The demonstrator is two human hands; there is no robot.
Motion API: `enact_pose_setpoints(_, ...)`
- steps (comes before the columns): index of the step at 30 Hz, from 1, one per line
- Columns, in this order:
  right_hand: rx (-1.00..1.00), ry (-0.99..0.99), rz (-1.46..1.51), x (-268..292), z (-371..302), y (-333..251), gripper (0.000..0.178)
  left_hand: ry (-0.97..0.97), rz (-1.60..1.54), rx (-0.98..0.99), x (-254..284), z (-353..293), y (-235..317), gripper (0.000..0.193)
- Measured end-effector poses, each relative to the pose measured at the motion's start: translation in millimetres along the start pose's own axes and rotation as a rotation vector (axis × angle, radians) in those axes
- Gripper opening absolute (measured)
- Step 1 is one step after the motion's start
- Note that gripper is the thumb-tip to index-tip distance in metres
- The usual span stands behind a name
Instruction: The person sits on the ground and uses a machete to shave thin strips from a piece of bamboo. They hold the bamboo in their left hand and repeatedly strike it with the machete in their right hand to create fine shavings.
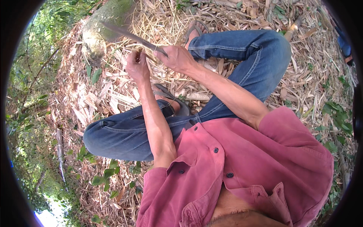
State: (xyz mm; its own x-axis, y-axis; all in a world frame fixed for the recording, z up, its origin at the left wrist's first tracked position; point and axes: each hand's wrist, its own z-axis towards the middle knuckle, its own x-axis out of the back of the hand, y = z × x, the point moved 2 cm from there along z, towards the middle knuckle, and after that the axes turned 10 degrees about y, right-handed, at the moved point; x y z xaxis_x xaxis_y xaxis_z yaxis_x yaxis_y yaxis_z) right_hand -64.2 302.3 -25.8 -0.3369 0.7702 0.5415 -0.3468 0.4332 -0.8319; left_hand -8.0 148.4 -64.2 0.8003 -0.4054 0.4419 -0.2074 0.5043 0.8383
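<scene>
My right hand (177,59) is closed around the handle end of a long knife (130,36). Its dark blade points to the far left, with the tip near a mossy log or stone. Beside it, just left and slightly lower, my left hand (138,67) is closed with fingers bunched together. Something thin and brownish shows between the two hands, partly hidden by the fingers; its kind is too small to tell. Both hands are in front of my bent legs, above ground covered with shavings.
A rounded, mossy log or stone (107,28) stands at the far left. Dry shavings and leaf litter (113,90) cover the ground around my sandalled feet. Green undergrowth (34,98) lines the left side, and a cut stick (293,29) lies at the far right.
</scene>
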Motion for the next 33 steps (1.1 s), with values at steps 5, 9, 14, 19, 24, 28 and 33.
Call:
enact_pose_setpoints(5,0.057,-0.024,0.0,-4,-4,-2,0.039,-0.003,-0.011,-0.083,-3,1,4,0.015)
enact_pose_setpoints(9,0.079,-0.001,-0.078,-3,-3,-9,0.037,0.013,0.002,-0.097,-4,-2,7,0.015)
enact_pose_setpoints(14,0.102,0.022,-0.088,-6,-2,-6,0.037,0.056,-0.045,-0.099,-6,-3,-1,0.015)
enact_pose_setpoints(19,0.023,-0.054,-0.099,-3,0,-7,0.037,0.039,-0.007,-0.094,-9,-4,-1,0.016)
enact_pose_setpoints(24,-0.035,-0.069,-0.104,-13,1,-4,0.037,0.026,0.037,-0.054,-9,-4,1,0.018)
enact_pose_setpoints(28,-0.031,-0.102,-0.124,-20,3,-6,0.038,-0.074,0.097,0.051,1,2,-2,0.024)
enact_pose_setpoints(33,0.007,-0.012,-0.133,-22,6,6,0.038,0.117,0.376,-0.099,43,46,50,0.034)
